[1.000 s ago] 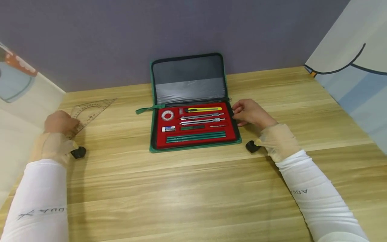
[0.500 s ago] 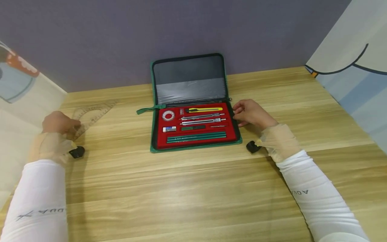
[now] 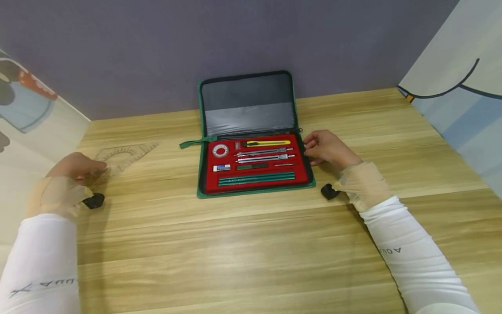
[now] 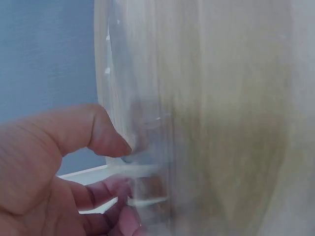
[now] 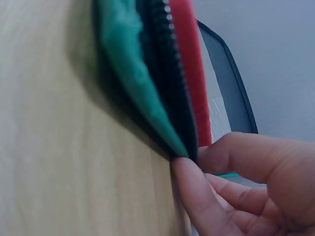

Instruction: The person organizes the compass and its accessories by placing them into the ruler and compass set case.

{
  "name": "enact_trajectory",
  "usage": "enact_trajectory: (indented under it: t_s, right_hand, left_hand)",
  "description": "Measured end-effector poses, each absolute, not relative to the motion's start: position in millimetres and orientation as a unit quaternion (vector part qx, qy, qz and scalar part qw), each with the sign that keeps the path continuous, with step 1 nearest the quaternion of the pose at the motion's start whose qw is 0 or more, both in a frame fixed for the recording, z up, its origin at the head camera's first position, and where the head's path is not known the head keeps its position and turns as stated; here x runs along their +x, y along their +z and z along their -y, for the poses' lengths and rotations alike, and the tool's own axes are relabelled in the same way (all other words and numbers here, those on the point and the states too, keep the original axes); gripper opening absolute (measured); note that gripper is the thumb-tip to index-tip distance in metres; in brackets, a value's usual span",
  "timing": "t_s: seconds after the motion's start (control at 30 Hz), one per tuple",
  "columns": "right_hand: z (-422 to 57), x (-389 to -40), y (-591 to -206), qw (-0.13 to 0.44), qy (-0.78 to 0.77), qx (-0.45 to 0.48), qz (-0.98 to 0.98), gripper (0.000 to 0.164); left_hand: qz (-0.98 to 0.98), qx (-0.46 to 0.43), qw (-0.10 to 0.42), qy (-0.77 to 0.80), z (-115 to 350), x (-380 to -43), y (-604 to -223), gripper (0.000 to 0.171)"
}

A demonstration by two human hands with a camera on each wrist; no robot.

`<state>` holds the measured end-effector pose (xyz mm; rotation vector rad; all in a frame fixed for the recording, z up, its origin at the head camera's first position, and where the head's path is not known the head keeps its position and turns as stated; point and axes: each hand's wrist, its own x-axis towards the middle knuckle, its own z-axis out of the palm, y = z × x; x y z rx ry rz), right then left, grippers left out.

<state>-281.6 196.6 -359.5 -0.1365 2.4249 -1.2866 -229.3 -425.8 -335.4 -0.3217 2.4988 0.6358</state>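
At the left my left hand [image 3: 78, 165] holds a clear plastic set square [image 3: 143, 151] with a curved cutout, raised over the table. In the left wrist view the thumb [image 4: 110, 137] and fingers pinch the clear plastic, which is blurred. An open green zip case [image 3: 249, 96] lies at the middle back. My right hand [image 3: 327, 148] pinches its right edge between thumb and forefinger, the zip edge [image 5: 170, 93] showing in the right wrist view. A red tray [image 3: 256, 188] in the case holds a yellow cutter [image 3: 268, 143], compasses [image 3: 264, 158], green pencils [image 3: 256, 178] and an eraser [image 3: 222, 168].
The case's lid leans up near the grey back panel [image 3: 164, 56]. A green strap [image 3: 192, 143] sticks out from its left side. Printed side panels [image 3: 451, 65] flank the wooden table [image 3: 219, 248].
My left hand has shifted slightly left and towards me, and the set square has tilted with it. My right hand stays at the case's edge.
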Motion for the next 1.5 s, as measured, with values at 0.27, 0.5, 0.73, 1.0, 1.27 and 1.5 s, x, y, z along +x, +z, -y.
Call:
enact_trajectory:
  t_s: [0.27,0.5,0.73,1.0,1.27,1.5]
  right_hand:
    - [-197.9,-280.9,-358.7,0.198,-0.457,-0.047,-0.866,0.038]
    - [-198.1,-280.4,-360.7,0.200,-0.456,-0.058,-0.865,0.039]
    - [-199.5,-278.1,-362.3,0.204,-0.454,-0.055,-0.866,0.038]
    - [-197.5,-279.9,-359.3,0.199,-0.466,-0.054,-0.860,0.038]
    - [-197.6,-278.2,-358.3,0.200,-0.476,-0.058,-0.855,0.039]
    - [-201.1,-276.6,-355.7,0.204,-0.496,-0.071,-0.841,0.036]
  left_hand:
    - [-0.930,-0.082,0.208,0.290,420.7,-216.7,-327.1,0.038]
    - [-0.915,-0.095,0.161,0.357,418.4,-207.7,-320.9,0.026]
    - [-0.924,-0.081,0.126,0.352,403.7,-195.4,-312.6,0.023]
    - [-0.935,-0.065,0.101,0.334,389.9,-180.5,-303.4,0.030]
    - [-0.946,-0.055,0.071,0.310,378.9,-174.9,-302.6,0.034]
    - [-0.929,-0.034,0.005,0.368,364.9,-172.2,-299.7,0.017]
